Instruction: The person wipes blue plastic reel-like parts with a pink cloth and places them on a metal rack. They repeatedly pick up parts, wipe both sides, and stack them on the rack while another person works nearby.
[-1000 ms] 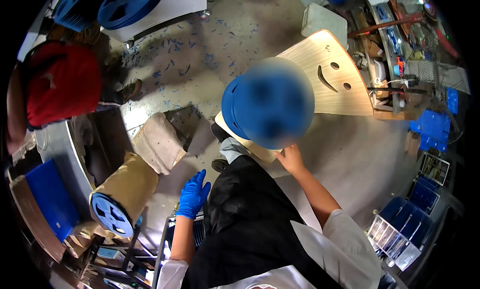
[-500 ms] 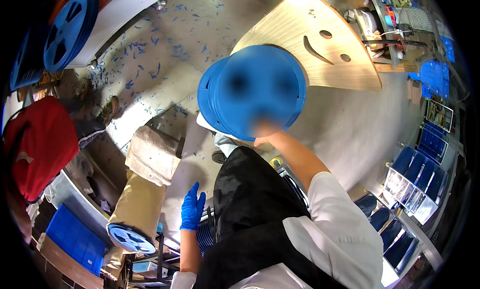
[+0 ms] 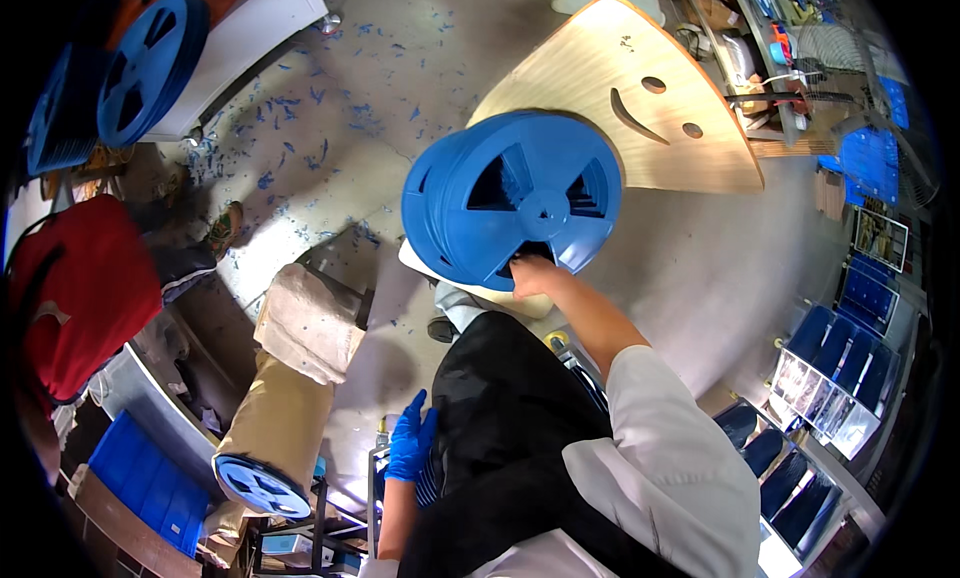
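Head view: we grasp the blue reel (image 3: 550, 153) at its near rim with the fingers of our right hand (image 3: 537, 276); our gloved left hand (image 3: 408, 446) has released fingers.

No words can be read: the wooden board (image 3: 570, 73) has dark marks (image 3: 627, 44) (too tiny to make out), and the red top (image 3: 95, 278) a pale squiggle (image 3: 52, 312).

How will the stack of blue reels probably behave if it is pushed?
The stack of blue reels probably feels stiff, since its round outlines look clean. It may shift in layers, because several rims show beneath the top one. A single reel could roll on edge, being round.
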Demonstrator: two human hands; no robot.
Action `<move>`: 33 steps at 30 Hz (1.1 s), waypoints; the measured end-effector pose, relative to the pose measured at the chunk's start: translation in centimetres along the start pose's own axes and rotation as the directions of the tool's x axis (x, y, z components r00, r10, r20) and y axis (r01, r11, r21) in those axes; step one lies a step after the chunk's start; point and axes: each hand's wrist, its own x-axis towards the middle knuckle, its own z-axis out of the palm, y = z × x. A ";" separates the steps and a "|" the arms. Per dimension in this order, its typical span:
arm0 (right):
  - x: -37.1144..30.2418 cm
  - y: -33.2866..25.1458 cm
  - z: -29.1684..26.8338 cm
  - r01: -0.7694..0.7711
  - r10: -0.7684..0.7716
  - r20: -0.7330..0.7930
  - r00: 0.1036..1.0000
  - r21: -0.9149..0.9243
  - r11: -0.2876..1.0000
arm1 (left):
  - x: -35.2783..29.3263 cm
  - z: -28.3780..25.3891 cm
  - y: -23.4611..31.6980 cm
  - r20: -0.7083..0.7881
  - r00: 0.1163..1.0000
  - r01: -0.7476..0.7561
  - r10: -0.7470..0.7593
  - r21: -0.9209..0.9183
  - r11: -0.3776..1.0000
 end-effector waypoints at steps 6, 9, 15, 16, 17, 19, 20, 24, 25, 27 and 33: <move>-0.6 -1.2 1.8 -0.118 0.116 -0.218 0.969 0.005 0.993 | -1.1 0.2 -1.9 -0.036 0.998 -0.042 0.044 0.071 0.997; -1.7 -1.5 2.5 -0.086 0.076 -0.374 0.924 -0.010 0.996 | -1.5 0.3 -1.5 -0.071 0.997 -0.041 0.043 0.025 0.999; -6.7 -1.7 1.5 -0.053 0.062 -0.510 0.858 0.033 0.998 | -3.3 -0.2 -2.3 -0.169 0.971 -0.172 0.170 0.004 0.985; -7.9 -2.1 1.0 -0.051 0.072 -0.498 0.864 0.056 0.997 | -3.6 -0.6 -2.1 -0.171 0.969 -0.170 0.177 0.059 0.984; -9.6 -2.7 -0.1 -0.048 0.076 -0.496 0.865 0.069 0.996 | -4.2 -0.8 -1.6 -0.182 0.964 -0.176 0.194 0.111 0.978; -12.9 -4.3 -2.1 -0.028 0.075 -0.478 0.875 0.105 0.994 | -4.4 -0.4 -4.0 -0.285 0.911 -0.273 0.299 0.129 0.953; -14.5 -4.9 -3.2 0.037 0.046 -0.468 0.882 0.166 0.985 | -4.1 -0.2 -4.5 -0.343 0.870 -0.325 0.353 0.138 0.936; -21.0 -9.8 -6.2 0.173 -0.055 -0.467 0.882 0.214 0.961 | -7.8 -1.3 -3.9 -0.402 0.850 -0.293 0.340 0.176 0.940; -21.9 -11.2 -6.8 0.226 -0.072 -0.328 0.942 0.459 0.859 | -8.7 -1.5 -4.2 -0.428 0.827 -0.302 0.364 0.207 0.930; -24.8 -16.6 -8.4 0.383 -0.188 -0.338 0.922 0.731 0.564 | -10.1 -1.6 -6.0 -0.476 0.803 -0.293 0.359 0.210 0.933; -27.0 -28.5 -10.1 0.383 -0.455 -0.252 0.854 0.896 0.224 | -14.5 -1.5 -11.0 -0.624 0.730 -0.263 0.278 0.120 0.957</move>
